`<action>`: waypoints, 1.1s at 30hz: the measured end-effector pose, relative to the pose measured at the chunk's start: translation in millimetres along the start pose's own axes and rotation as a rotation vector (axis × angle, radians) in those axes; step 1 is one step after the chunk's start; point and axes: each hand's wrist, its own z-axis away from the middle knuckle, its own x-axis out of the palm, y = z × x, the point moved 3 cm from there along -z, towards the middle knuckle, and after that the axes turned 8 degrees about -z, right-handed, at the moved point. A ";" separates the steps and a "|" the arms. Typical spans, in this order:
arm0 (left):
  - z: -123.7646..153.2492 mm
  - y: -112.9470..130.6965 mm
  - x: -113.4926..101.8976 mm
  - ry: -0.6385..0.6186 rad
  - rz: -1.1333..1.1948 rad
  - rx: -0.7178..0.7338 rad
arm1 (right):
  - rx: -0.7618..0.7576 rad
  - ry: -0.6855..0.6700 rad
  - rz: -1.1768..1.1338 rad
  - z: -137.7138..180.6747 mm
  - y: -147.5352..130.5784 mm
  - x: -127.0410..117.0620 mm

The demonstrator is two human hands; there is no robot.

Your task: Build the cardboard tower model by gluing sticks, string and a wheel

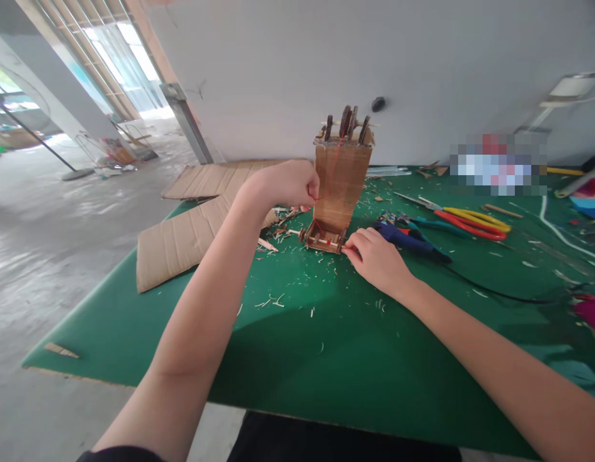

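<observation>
A cardboard model (343,186) with a tall upright panel stands on the green table. Dark notched discs (346,122) sit on a stick across its top. Low in its box-like base lies a thin wooden stick (321,240) with red thread around it. My left hand (295,183) is closed in a pinch beside the panel, where a red thread (318,199) meets the fingertips. Down at the base's right side, my right hand (381,260) pinches the end of the wooden stick. Its fingertips partly cover that end.
Cardboard sheets (177,247) lie at the left. Scissors with red and yellow handles (470,221), blue-handled pliers (408,239) and a black cable (499,295) are to the right. Scraps and shavings litter the green table (297,359). A grey wall (259,83) rises behind.
</observation>
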 end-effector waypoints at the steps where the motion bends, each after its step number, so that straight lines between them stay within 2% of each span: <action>1: 0.2 -0.3 -0.8 -0.015 -0.007 0.005 | 0.002 -0.003 0.000 0.1 0.1 0.0; 6: 0.1 1.0 -4.3 -0.066 -0.042 0.003 | -0.010 0.009 -0.020 1.5 -1.2 -1.7; 15: -2.6 -0.7 -2.1 -0.075 -0.064 -0.003 | -0.025 -0.054 0.128 0.5 -0.7 0.4; 22: -9.0 -6.7 3.9 -0.042 -0.089 0.007 | -0.054 -0.053 0.108 0.2 -1.9 -0.7; 33: -9.7 -5.6 6.3 0.004 -0.079 -0.035 | -0.183 -0.050 0.189 -0.4 -6.1 -3.6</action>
